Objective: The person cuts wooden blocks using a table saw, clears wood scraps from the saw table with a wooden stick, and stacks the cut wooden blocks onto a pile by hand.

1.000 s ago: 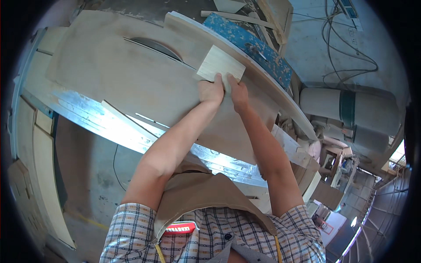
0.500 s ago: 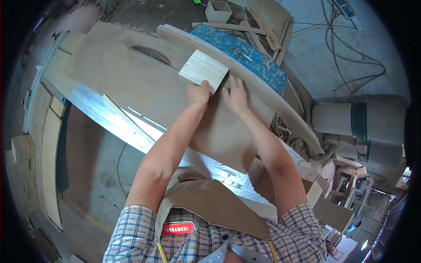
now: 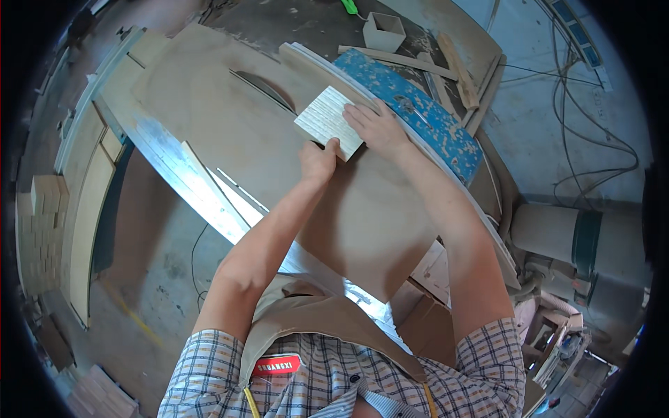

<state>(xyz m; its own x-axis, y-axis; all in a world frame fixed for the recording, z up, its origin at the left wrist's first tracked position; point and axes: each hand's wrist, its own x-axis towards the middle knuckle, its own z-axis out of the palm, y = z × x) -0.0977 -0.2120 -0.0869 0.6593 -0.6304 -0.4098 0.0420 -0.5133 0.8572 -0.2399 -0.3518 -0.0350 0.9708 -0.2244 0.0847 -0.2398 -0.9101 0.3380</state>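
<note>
you were leaning over a wide, dusty brown tabletop (image 3: pixel 181 90), both bare forearms reaching in from the lower edge of the view. a square, pale block of wood (image 3: pixel 324 115) lay on it, a little above the middle of the view, just beside the near end of a dark, curved saw blade (image 3: pixel 272 87); whether the two touched, you could not tell from here. your left hand (image 3: pixel 319 160) held the block's near corner, thumb pressed on the upper face, the other fingers curled at the side and partly hidden. your right hand (image 3: pixel 382 131) lay over the block's right side, its fingers outstretched on top rather than closed around it. beside that hand ran a long, pale fence (image 3: pixel 306 61), and beyond it a blue panel (image 3: pixel 449 143) flecked with pale patches. farther off stood a pale, square-mouthed box (image 3: pixel 385 33) near some loose wooden sticks (image 3: pixel 456 70). to the left, a thin wooden strip (image 3: pixel 202 166) lay across a shiny metal edge (image 3: pixel 167 150), and small wooden pieces (image 3: pixel 42 226) were stacked at the far left. at the right was a grey cylinder (image 3: pixel 547 230) with a dark green band.
</note>
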